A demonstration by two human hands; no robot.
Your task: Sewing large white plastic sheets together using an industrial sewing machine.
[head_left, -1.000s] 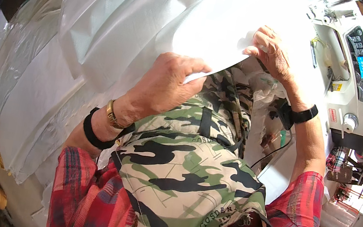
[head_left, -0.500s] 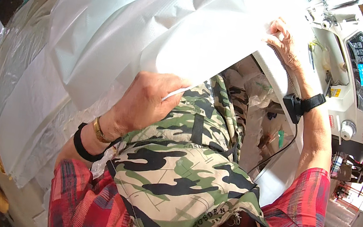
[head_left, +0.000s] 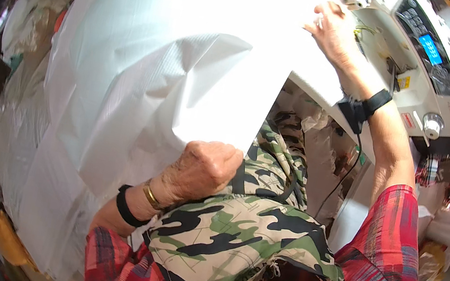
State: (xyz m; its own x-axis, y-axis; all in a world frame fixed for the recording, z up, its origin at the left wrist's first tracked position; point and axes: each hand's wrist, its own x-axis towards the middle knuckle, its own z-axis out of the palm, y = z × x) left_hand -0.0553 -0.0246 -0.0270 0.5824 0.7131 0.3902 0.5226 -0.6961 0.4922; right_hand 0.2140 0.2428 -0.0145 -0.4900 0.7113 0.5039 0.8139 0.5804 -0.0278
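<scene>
A large white sheet [head_left: 144, 84], looking like thin ribbed plastic, spreads in folds over the left and middle. My left hand [head_left: 207, 166] is closed in a fist round its near corner, just above the camouflage apron on my lap. Farther off on the right, my right hand [head_left: 333, 32] pinches the sheet's edge with bent fingers, beside the sewing machine [head_left: 414, 59]. Glare washes out the sheet around those fingertips. The machine's needle area cannot be made out.
A black device on a wrist strap [head_left: 366, 110] sits on my right wrist, its cable [head_left: 344, 182] hanging down past the table edge. Crumpled clear plastic [head_left: 319, 136] lies below the table. More pale sheeting [head_left: 15, 134] is heaped at the left, near a yellow-brown bundle [head_left: 9, 238].
My left hand has drawn the sheet's corner nearer my body and a little right. The sheet's near edge now runs steeper. My right hand stays by the machine; the view has shifted slightly.
</scene>
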